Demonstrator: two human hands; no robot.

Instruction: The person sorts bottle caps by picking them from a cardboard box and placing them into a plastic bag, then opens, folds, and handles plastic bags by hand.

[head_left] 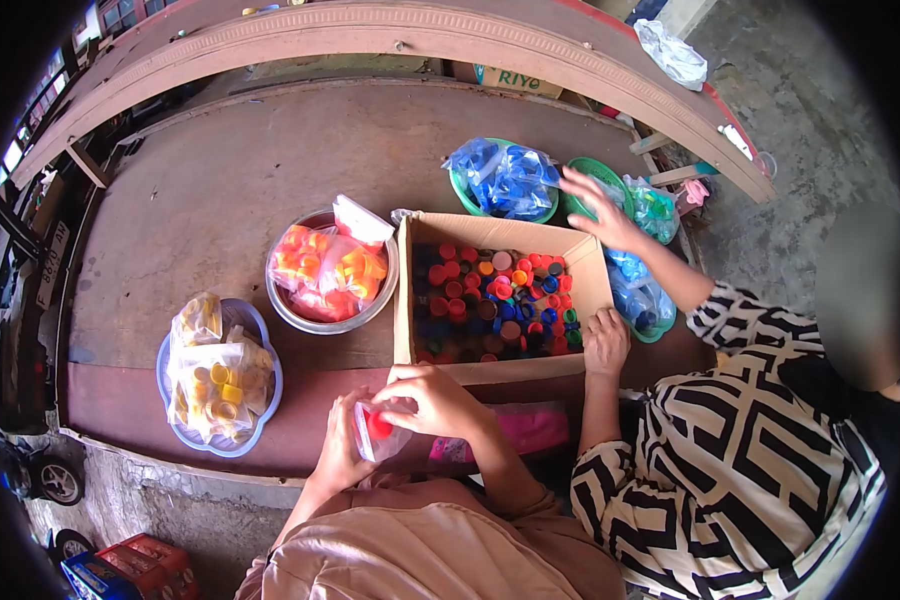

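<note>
Close to my body, my left hand (341, 448) is closed around a small clear plastic bag (366, 448). Red shows at the bag's mouth, where a red bottle cap (378, 424) sits. The fingers of my right hand (432, 402) are bent in a pinch over this cap; their exact hold is partly hidden. Just beyond my hands stands an open cardboard box (505, 371) with many loose bottle caps (502, 290), mostly red, with blue, orange, brown and green ones among them.
A metal bowl (393, 290) holds bags of orange and red caps. Bags of yellow caps lie on a lavender tray (267, 420). Green baskets (459, 196) hold bagged blue caps. At right, a co-worker in a patterned top (730, 440) has both hands by the box. A pink packet (530, 428) lies nearby.
</note>
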